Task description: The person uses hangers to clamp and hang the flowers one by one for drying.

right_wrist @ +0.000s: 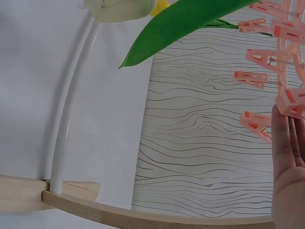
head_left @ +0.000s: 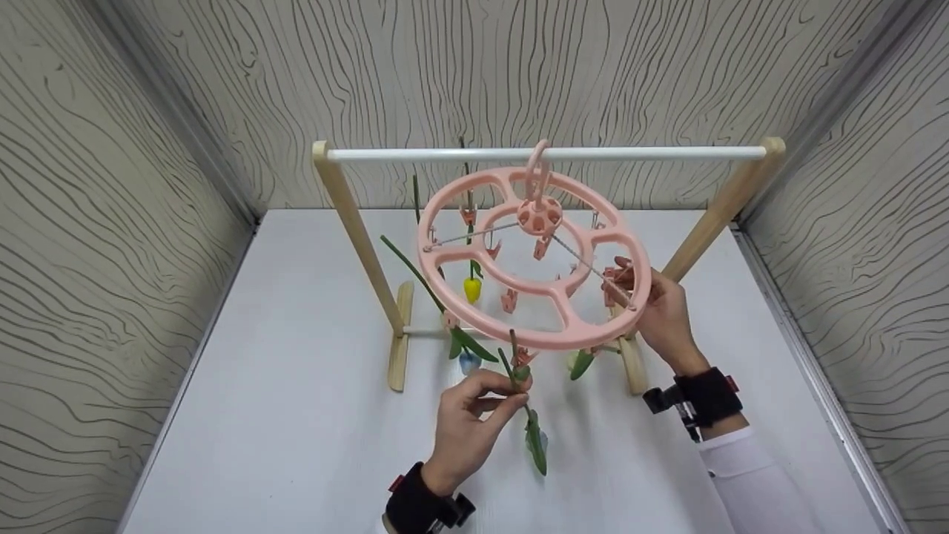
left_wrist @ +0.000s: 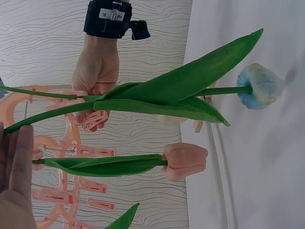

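Note:
My left hand [head_left: 471,430] pinches the green stem of an artificial blue tulip [left_wrist: 257,87], whose bloom hangs downward near the front of a round pink hanger [head_left: 485,315]. My right hand [head_left: 666,315] holds a pink clothespin [head_left: 611,289] between thumb and fingers at the ring's right side. In the left wrist view a pink tulip [left_wrist: 185,161] hangs by its stem from the hanger, behind the blue one. A yellow tulip [head_left: 472,290], another blue tulip [head_left: 469,362] and a whitish tulip [right_wrist: 121,9] also hang from it.
The hanger's hook [head_left: 537,167] loops over a white rod [head_left: 430,155] between two wooden posts [head_left: 359,241]. Several more clothespins [head_left: 508,300] dangle under the ring. The stand rests on a white table [head_left: 296,415], with wood-patterned walls [head_left: 385,81] around it.

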Demonstrator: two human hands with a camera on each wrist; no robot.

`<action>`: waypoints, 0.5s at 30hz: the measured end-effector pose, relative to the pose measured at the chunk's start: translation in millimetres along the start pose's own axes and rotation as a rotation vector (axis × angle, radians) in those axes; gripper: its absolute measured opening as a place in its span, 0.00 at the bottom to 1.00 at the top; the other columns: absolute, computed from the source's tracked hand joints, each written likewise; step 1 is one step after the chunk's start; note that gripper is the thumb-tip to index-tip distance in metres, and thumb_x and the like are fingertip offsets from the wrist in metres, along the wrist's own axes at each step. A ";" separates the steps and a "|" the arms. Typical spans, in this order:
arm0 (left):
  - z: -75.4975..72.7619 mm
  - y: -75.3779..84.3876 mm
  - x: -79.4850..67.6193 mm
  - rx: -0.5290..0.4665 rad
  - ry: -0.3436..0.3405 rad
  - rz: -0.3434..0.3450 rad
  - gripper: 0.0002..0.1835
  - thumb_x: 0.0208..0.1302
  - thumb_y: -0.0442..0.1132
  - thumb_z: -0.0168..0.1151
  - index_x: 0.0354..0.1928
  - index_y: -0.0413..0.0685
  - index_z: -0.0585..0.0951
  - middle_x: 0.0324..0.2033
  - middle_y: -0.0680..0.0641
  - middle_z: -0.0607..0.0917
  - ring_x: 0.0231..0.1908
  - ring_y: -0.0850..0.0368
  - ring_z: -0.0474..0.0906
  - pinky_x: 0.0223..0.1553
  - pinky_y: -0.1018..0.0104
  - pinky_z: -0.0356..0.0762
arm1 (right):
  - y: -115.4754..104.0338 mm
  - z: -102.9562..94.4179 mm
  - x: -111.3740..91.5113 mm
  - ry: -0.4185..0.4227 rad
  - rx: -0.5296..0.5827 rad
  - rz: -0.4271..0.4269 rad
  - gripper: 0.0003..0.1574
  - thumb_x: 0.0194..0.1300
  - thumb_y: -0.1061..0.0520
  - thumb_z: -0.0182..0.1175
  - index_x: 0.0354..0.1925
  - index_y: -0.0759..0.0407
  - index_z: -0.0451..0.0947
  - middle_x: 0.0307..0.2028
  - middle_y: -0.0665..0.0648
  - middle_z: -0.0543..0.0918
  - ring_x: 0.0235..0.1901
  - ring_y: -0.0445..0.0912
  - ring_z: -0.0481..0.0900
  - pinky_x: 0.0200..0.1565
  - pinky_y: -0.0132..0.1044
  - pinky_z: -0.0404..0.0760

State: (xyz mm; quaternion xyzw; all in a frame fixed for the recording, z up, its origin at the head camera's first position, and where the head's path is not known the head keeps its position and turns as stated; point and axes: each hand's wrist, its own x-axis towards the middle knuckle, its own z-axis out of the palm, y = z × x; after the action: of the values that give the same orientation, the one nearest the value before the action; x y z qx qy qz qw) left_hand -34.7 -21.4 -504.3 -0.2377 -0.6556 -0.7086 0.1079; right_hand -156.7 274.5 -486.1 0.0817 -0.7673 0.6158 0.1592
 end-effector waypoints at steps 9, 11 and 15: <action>0.9 6.4 -1.3 0.005 -0.014 -0.017 0.05 0.69 0.28 0.72 0.44 0.36 0.85 0.41 0.33 0.90 0.42 0.55 0.93 0.41 0.60 0.95 | -3.9 -6.1 -5.2 -0.108 0.076 0.086 0.18 0.71 0.75 0.64 0.58 0.81 0.81 0.45 0.44 0.94 0.45 0.34 0.92 0.49 0.24 0.90; 0.9 7.1 -1.9 -0.001 -0.018 -0.025 0.05 0.70 0.28 0.72 0.44 0.36 0.85 0.40 0.33 0.90 0.42 0.57 0.92 0.41 0.61 0.95 | -4.4 -7.1 -7.8 -0.106 0.077 0.097 0.18 0.71 0.75 0.65 0.58 0.80 0.82 0.45 0.43 0.93 0.45 0.35 0.91 0.49 0.24 0.89; 0.9 8.3 -3.1 -0.008 -0.024 -0.012 0.05 0.70 0.27 0.71 0.44 0.36 0.85 0.39 0.33 0.89 0.42 0.56 0.92 0.41 0.60 0.95 | -6.6 -8.1 -13.4 -0.098 0.051 0.101 0.18 0.69 0.75 0.66 0.56 0.78 0.83 0.44 0.42 0.93 0.45 0.35 0.90 0.47 0.23 0.89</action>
State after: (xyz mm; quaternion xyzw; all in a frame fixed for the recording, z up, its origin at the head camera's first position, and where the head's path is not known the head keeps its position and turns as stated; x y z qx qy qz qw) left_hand -28.0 -22.0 -498.5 -0.2426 -0.6554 -0.7089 0.0948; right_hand -140.9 279.9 -483.2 0.0770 -0.7615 0.6375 0.0882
